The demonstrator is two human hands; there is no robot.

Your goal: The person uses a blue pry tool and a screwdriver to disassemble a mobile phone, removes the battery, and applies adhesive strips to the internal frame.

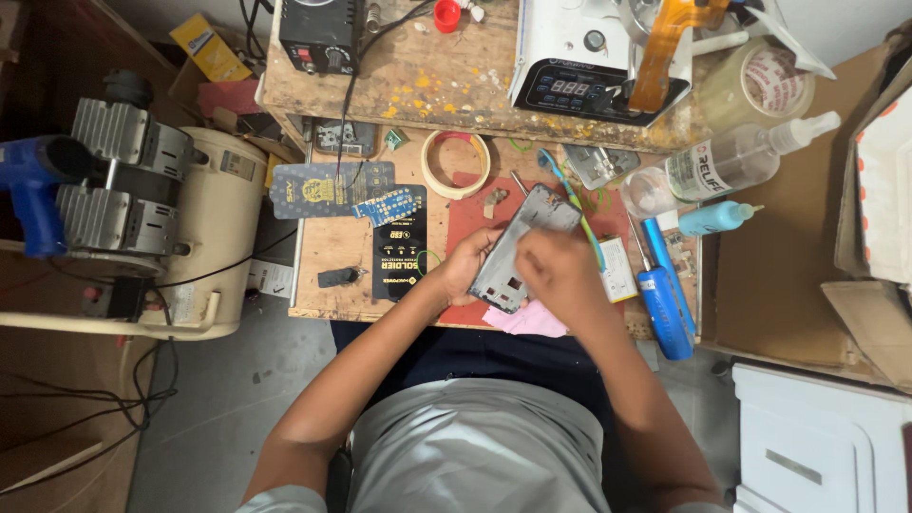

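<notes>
The phone (518, 249) is already opened: it shows a bare grey metal frame with cut-outs, so stripping looks well underway, though how much work is left cannot be told. It is held tilted above the red mat (467, 220), over the workbench (332, 252). The left hand (467, 266) grips its left edge, fingers curled shut around it. The right hand (560, 271) covers its lower right side, fingers bent onto it; whether they pinch a tool is hidden. A blue screwdriver (663, 309) lies just right
</notes>
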